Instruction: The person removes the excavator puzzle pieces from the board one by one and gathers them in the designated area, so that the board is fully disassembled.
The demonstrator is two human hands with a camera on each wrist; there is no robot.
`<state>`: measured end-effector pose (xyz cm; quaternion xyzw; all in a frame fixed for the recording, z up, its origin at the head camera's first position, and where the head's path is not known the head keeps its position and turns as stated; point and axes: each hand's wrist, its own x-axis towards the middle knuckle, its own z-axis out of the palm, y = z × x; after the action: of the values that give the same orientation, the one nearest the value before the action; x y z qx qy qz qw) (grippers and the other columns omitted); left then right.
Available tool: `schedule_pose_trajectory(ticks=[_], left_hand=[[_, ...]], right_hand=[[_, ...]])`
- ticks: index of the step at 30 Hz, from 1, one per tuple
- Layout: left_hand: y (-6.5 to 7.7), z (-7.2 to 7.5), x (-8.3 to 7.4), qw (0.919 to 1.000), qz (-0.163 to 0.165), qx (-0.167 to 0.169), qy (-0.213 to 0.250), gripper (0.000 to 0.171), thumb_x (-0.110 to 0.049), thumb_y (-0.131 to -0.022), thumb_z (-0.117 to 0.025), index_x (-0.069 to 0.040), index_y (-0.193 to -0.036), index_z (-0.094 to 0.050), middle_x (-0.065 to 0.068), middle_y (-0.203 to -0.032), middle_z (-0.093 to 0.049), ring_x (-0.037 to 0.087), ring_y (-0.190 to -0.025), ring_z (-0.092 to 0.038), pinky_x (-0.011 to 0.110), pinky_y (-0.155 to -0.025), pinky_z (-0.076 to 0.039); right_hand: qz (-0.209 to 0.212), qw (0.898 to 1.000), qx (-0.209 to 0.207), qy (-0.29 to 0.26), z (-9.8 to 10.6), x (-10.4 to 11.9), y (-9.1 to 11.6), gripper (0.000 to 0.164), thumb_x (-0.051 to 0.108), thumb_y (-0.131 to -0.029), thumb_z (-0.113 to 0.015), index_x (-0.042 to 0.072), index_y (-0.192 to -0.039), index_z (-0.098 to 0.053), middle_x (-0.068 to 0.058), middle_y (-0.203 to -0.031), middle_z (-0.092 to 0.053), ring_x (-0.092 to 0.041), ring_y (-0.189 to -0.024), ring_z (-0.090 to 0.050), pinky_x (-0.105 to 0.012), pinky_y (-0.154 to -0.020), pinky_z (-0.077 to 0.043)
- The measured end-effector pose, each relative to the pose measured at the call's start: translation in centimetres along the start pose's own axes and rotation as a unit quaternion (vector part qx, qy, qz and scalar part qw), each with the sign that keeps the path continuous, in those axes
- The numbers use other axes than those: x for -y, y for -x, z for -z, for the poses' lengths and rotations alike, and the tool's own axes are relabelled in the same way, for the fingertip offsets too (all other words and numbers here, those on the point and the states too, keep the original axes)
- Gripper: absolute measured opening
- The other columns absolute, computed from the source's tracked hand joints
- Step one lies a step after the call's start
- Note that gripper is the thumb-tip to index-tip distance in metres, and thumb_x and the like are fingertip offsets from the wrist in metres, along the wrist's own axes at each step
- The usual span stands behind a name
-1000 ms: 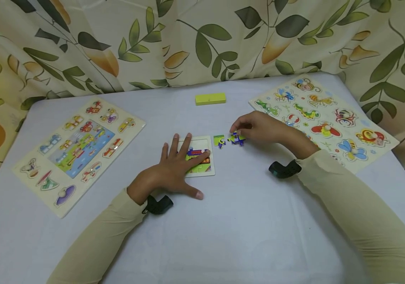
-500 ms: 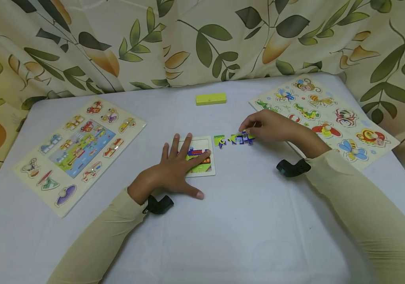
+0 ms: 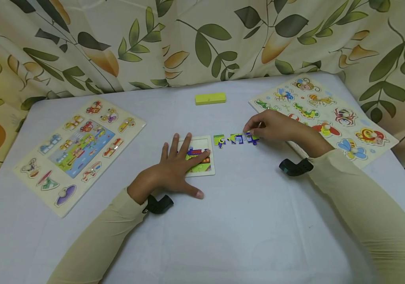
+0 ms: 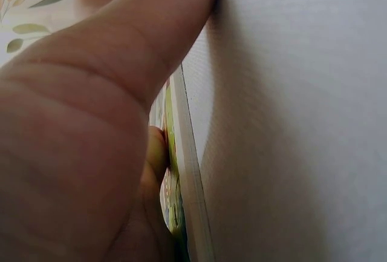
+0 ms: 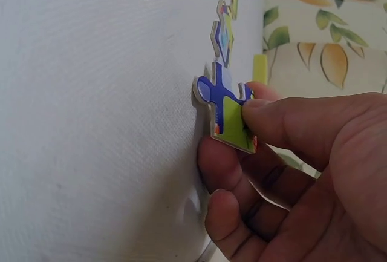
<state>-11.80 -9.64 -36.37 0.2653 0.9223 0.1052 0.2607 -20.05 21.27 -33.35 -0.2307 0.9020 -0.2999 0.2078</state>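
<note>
My left hand lies spread over a small framed jigsaw puzzle, its fingers straight across the train picture and the thumb out on the cloth. In the left wrist view the puzzle's pale edge runs beside the hand. My right hand pinches a blue and green jigsaw piece between thumb and fingers, close over the table. Left of it in the head view are a middle jigsaw piece and another jigsaw piece close to the frame.
A yellow-green box stands at the back. To the left lies a knobbed vehicle puzzle board, to the right an insect puzzle board partly under the right forearm. A leaf-patterned curtain hangs behind the white-covered table.
My right hand has moved right with its jigsaw piece, drawing it away from the middle piece, so a gap now shows between them. The left hand has stayed put.
</note>
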Motion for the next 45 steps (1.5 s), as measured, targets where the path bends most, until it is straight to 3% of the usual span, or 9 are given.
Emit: schedule_pose_trajectory(ticks=[45], left_hand=[[-0.09,-0.04,0.05,1.0000,-0.001,0.001,-0.010,0.115,-0.075,-0.066,-0.071,-0.042,-0.154,-0.005,0.009,-0.155,0.032,0.037,-0.135,0.037,0.060,-0.107,0.015]], right_hand=[[-0.034,0.999,-0.018,0.035,-0.37,-0.05,-0.24,0.012,-0.001,-0.091,-0.063,0.005,-0.098,-0.071,-0.007,-0.091,-0.064,-0.024,-0.086,-0.054,-0.039,-0.078,-0.044]])
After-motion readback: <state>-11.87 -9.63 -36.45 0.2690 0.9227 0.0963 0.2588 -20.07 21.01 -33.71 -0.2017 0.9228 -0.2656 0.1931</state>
